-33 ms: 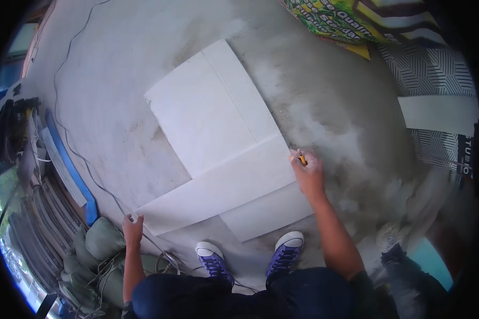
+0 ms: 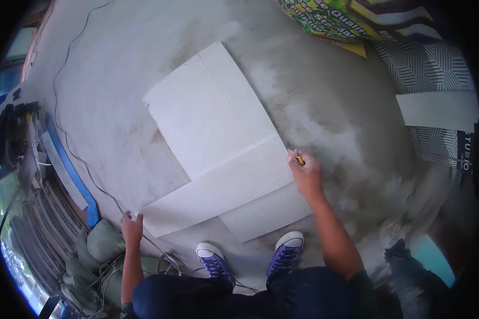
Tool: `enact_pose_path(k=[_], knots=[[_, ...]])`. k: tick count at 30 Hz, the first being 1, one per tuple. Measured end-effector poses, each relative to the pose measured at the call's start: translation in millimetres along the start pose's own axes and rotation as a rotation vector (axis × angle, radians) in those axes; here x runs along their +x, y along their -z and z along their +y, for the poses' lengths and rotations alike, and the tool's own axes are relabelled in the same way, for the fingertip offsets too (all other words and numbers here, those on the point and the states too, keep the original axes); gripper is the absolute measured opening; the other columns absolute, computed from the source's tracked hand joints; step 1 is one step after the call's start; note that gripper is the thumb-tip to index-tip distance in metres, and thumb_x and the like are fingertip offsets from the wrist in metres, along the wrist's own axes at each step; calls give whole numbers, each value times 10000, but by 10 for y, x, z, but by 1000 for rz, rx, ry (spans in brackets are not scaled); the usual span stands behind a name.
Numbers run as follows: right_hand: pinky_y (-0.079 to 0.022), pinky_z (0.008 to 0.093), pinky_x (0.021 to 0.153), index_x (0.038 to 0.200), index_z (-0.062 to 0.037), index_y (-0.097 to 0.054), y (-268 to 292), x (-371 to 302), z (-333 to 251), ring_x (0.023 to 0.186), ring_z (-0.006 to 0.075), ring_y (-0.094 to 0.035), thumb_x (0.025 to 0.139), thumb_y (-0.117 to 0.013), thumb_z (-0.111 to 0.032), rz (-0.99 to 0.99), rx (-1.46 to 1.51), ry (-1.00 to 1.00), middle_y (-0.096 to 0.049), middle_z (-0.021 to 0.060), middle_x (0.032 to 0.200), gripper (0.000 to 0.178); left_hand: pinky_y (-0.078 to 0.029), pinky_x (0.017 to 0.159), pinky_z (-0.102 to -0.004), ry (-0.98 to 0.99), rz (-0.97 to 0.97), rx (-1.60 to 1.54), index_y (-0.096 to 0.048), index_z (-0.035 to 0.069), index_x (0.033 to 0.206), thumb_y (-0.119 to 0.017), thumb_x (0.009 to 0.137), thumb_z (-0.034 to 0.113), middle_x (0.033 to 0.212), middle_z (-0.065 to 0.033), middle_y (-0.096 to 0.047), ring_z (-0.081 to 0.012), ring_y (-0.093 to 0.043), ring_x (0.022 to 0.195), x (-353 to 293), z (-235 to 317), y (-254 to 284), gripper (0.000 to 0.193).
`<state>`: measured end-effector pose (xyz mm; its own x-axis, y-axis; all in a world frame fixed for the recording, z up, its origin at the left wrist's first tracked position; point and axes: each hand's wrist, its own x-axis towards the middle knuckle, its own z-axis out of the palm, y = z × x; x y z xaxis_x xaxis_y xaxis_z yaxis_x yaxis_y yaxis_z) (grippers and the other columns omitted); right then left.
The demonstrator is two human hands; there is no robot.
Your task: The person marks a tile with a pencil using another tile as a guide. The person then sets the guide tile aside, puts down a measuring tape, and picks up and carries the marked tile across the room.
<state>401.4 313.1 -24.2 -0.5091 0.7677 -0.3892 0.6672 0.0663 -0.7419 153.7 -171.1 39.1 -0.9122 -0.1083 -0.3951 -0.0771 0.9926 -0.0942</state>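
Note:
A long white board strip [image 2: 213,189] spans the space in front of my feet, one end at each hand. My left hand [image 2: 132,228] is closed on its left end, thumb and fingers pinching the corner. At the right end, my right hand [image 2: 307,173] is closed at the strip's edge, with a short yellow tool [image 2: 300,158] tucked in its fingers; its exact kind is too small to tell. Under the strip's far edge lies a larger white board [image 2: 205,114] with a thin line along its right side. Another white piece [image 2: 269,212] shows on the near side, partly covered.
Purple sneakers [image 2: 287,255] stand just nearer than the boards. Green sacks [image 2: 105,239] and stacked dark curved pieces [image 2: 50,223] crowd the left, beside a cable [image 2: 85,162]. A printed bag [image 2: 330,18] and a patterned box [image 2: 426,69] stand at the far right.

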Motion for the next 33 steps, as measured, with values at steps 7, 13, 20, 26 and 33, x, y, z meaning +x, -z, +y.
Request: enact_pose_path(k=[7, 13, 20, 26, 33], knots=[[-496, 423, 788, 882, 4, -663, 32, -6, -75, 885, 363, -630, 926, -640, -281, 22, -25, -28, -640, 158, 973, 289, -416, 1054, -491, -1303, -279, 173, -573, 114, 1312, -712, 867, 220, 1340, -142, -542, -364, -479, 1279, -715, 2517, 516, 478], [-515, 428, 812, 946, -48, -692, 26, -32, -101, 937, 353, -649, 925, -637, -287, 40, -42, -62, -653, 124, 1020, 246, -399, 1109, -528, -1533, -212, 271, -487, 187, 1450, -729, 849, 302, 1530, -119, -413, -390, -311, 1447, -1392, 3370, -122, 658], [-520, 424, 833, 1003, -39, -703, 133, 12, 36, 972, 357, -649, 909, -629, -212, -51, 3, 47, -662, 140, 1034, 210, -448, 1076, -520, -1503, -164, 323, -471, 198, 1469, -726, 843, 336, 1549, -115, -403, -411, -336, 1439, -1440, 3355, -338, 689], [-511, 406, 889, 1142, -31, -693, 633, -103, 146, 993, 355, -643, 910, -626, -179, -105, 84, -80, -667, 164, 1072, 283, -454, 1074, -511, -1498, -132, 356, -471, 197, 1471, -738, 832, 328, 1548, -117, -406, -410, -321, 1447, -1470, 3371, -347, 705], [-521, 388, 857, 1149, -43, -694, 420, -498, 157, 969, 330, -651, 904, -630, -150, -175, 180, -106, -651, 147, 1024, 276, -455, 1074, -509, -1490, -137, 374, -475, 197, 1470, -740, 829, 336, 1547, -119, -406, -407, -316, 1450, -1449, 3358, -346, 708]])
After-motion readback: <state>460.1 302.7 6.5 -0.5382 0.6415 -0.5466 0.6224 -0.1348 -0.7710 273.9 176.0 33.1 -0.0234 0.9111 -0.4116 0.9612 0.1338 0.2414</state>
